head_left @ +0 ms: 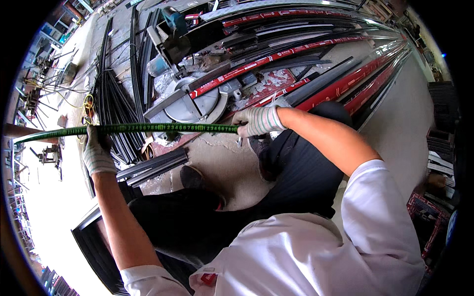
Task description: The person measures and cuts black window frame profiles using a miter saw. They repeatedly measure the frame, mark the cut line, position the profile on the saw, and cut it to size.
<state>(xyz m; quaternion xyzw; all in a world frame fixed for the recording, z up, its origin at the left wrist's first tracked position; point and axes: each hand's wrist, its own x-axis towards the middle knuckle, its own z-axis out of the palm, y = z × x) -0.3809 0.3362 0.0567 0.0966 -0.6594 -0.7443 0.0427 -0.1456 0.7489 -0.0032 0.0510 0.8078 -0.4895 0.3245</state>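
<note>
A green tape measure blade (168, 127) with dark markings stretches across in front of me and runs on past my left hand toward the far left. My left hand (97, 154), in a pale knit glove, is closed on the blade from below. Gloved likewise, my right hand (260, 121) closes round the blade's right end; whether the tape's case is inside it is hidden. Just beyond the blade is a cut-off saw with a round metal base (195, 106), and a long black and red profile (222, 79) lies across it.
Long profiles with red wrapping (335, 81) fill the right and back. Dark strips (116, 98) lie in a heap at the left. Short dark bars (158, 163) rest near my feet, and a yellow cable (88, 106) hangs at the left.
</note>
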